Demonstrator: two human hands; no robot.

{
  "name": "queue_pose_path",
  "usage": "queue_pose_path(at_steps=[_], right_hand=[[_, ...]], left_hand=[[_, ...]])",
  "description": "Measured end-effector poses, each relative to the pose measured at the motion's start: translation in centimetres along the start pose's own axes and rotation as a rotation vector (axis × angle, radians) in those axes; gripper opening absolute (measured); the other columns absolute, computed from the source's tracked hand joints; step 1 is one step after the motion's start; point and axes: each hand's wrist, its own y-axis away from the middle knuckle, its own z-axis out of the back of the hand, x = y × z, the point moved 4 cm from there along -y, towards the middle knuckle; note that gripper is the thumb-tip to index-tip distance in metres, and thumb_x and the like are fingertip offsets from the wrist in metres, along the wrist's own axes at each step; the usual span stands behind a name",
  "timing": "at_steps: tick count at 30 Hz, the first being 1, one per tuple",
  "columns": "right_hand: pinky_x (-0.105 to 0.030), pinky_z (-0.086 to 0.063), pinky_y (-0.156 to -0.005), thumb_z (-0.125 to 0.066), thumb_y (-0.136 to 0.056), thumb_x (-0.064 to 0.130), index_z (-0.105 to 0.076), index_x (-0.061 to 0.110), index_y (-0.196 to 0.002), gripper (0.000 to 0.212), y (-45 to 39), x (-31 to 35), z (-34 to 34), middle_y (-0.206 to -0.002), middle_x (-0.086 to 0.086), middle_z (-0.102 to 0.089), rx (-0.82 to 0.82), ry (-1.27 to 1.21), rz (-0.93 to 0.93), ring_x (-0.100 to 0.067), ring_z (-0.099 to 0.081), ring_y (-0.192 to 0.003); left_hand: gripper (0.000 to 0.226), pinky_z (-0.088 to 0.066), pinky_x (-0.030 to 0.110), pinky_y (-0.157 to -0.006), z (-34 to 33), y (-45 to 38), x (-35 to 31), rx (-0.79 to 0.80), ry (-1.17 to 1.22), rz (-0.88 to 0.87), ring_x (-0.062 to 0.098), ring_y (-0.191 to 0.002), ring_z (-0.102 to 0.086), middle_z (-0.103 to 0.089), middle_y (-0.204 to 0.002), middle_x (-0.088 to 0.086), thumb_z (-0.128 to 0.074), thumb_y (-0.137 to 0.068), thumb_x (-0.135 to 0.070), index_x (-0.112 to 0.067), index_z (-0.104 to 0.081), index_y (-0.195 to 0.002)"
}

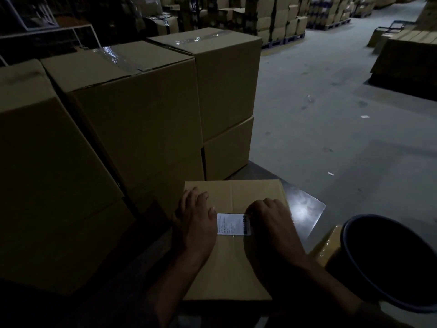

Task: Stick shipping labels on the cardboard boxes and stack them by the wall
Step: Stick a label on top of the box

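Dim warehouse, concrete floor [331,114], pallets of cartons far back. Low cardboard box [236,263] at bottom centre on a dark shiny tabletop [305,214], near its front edge; taped boxes [142,110] stacked just beyond and to the left. Dark round bin [390,263] at right, beside a tape-wrapped carton.

Shipping label [233,224] lies on box top, roughly mid-width, straddling the centre flap seam. White, printed face up. Long axis runs left-right across the box, parallel to its near edge; barcode end points right, text end left.

Left hand [196,223]: fingers spread fairly flat on the cardboard, thumb touching label's left edge, pressing, holding nothing. Right hand [272,221]: fingers curled down over label's barcode end; whether pinching a corner or backing or just pressing w/ fingertips, can't tell.

Step in hand, prob.: smoothing label down. To do well: keep left end pinned, sweep pressure left to right so no air bubbles or creases, esp. over the seam gap where paper can bridge. Keep edges square w/ box edge. Rub corners last. Box not yet stacked w/ the others.
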Motion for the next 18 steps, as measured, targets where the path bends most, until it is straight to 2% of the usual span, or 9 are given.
queue_pose_path(at_steps=[3,7,10,13,16,18], right_hand=[[-0.023,-0.046,-0.074,-0.077,-0.073,0.045,-0.057,0.035,-0.099,0.034,0.1,-0.1,-0.4,-0.096,0.014,-0.053,0.036,0.036,-0.012,-0.006,-0.044,-0.087],[-0.021,-0.04,-0.073,-0.078,-0.075,0.044,-0.059,0.036,-0.105,0.036,-0.1,-0.1,-0.6,-0.101,0.013,-0.053,0.073,0.031,-0.012,-0.006,-0.043,-0.091],[-0.029,-0.045,-0.074,-0.077,-0.075,0.039,-0.061,0.034,-0.1,0.03,-0.5,-0.3,-0.5,-0.096,0.012,-0.05,0.076,-0.029,-0.042,-0.011,-0.047,-0.091],[-0.032,-0.04,-0.082,-0.063,-0.089,0.042,-0.062,0.031,-0.1,0.016,-1.2,-0.3,-0.4,-0.097,0.009,-0.047,0.104,-0.144,-0.084,-0.014,-0.044,-0.097],[-0.035,-0.04,-0.088,-0.061,-0.089,0.05,-0.062,0.028,-0.101,0.026,-2.0,-0.7,-1.0,-0.1,0.007,-0.046,0.168,-0.197,-0.113,-0.015,-0.041,-0.101],[-0.037,-0.041,-0.087,-0.057,-0.083,0.061,-0.06,0.03,-0.094,0.034,-2.5,-1.0,-1.5,-0.099,0.004,-0.051,0.226,-0.238,-0.116,-0.019,-0.046,-0.102]], left_hand=[[0.04,-0.024,0.057,-0.118,0.1,0.1,0.0,0.002,-0.008,-0.01,0.022,-0.154,-0.023,-0.038,-0.163,0.001,-0.054,-0.103,-0.034,-0.024,-0.054,-0.142],[0.041,-0.025,0.056,-0.119,0.3,0.1,-0.2,0.018,-0.02,-0.006,0.021,-0.155,-0.022,-0.036,-0.164,0.0,-0.052,-0.104,-0.036,-0.025,-0.052,-0.143],[0.04,-0.024,0.057,-0.119,0.3,0.1,-0.4,0.014,0.004,-0.002,0.022,-0.155,-0.023,-0.036,-0.165,0.0,-0.054,-0.104,-0.033,-0.024,-0.054,-0.143],[0.04,-0.027,0.058,-0.118,0.2,0.0,-0.4,0.023,-0.021,-0.002,0.022,-0.155,-0.024,-0.037,-0.164,0.0,-0.054,-0.104,-0.033,-0.024,-0.054,-0.142],[0.038,-0.03,0.057,-0.117,0.4,-0.1,-0.2,0.005,-0.012,-0.007,0.023,-0.154,-0.027,-0.04,-0.162,0.001,-0.055,-0.103,-0.031,-0.023,-0.057,-0.14],[0.036,-0.033,0.055,-0.116,0.5,-0.1,-0.1,-0.009,0.007,-0.025,0.023,-0.153,-0.03,-0.044,-0.16,0.001,-0.056,-0.103,-0.025,-0.022,-0.059,-0.139]])
